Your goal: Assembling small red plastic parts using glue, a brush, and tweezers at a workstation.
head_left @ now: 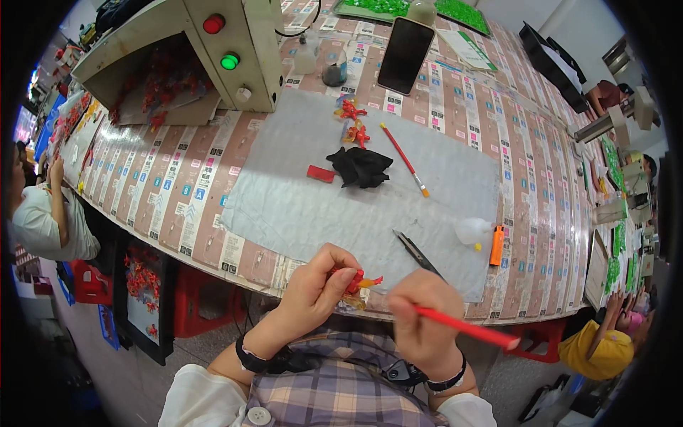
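Observation:
My left hand (pixel 316 285) pinches a small red and orange plastic piece (pixel 358 281) just in front of the table's near edge. My right hand (pixel 420 313) grips a red-handled brush (pixel 469 329) whose handle points out to the right; its tip is hidden behind my fingers, close to the red piece. Both hands hover over my lap, above a plaid shirt.
A grey cloth (pixel 299 192) covers the table's middle, carrying black scissors (pixel 420 255), a black crumpled piece (pixel 361 167), a second red brush (pixel 404 158), red pieces (pixel 352 121), a small white bottle (pixel 473 230) and an orange lighter (pixel 496 245). A phone (pixel 405 53) and a button-box machine (pixel 235 50) stand behind. Other people sit left and right.

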### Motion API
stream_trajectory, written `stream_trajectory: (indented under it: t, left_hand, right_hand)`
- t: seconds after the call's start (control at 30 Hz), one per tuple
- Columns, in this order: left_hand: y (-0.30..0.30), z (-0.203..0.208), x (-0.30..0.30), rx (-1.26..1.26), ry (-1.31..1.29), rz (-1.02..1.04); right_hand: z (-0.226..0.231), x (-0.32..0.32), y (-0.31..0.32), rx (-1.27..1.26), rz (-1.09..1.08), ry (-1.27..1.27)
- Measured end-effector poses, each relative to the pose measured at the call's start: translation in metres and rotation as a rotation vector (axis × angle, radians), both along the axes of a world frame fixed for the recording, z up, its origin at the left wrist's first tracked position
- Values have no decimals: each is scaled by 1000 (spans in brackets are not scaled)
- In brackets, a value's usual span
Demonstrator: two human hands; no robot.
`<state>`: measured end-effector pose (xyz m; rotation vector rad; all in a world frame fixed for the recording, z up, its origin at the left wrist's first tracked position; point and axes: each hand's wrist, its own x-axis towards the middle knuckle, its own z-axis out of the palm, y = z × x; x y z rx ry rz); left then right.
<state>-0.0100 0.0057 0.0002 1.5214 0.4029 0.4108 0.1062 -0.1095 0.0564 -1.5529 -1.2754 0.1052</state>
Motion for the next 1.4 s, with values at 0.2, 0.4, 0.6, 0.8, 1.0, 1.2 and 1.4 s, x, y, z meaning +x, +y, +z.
stream_trajectory:
  t: [0.2, 0.4, 0.6, 0.8, 1.0, 1.2, 1.4]
  left_hand:
    - [-1, -5, -2, 108, -46, 37]
    - [1, -13, -6, -11, -74, -18]
    - [4, -6, -5, -234, -142, -102]
    - [1, -5, -5, -171, -157, -86]
    - [6, -1, -4, -59, -141, -137]
    - [6, 0, -2, 85, -124, -111]
    - [5, -2, -5, -50, -46, -94]
  right_hand:
    - [-5, 4, 0, -101, -53, 86]
    - [-13, 10, 4, -40, -102, 106]
    - [-8, -2, -11, 28, -157, 398]
    - [-10, -3, -18, 76, -120, 310]
    - [-15, -6, -18, 71, -33, 139]
    - [-17, -10, -9, 26, 0, -8]
    - [-16, -10, -4, 49, -54, 54]
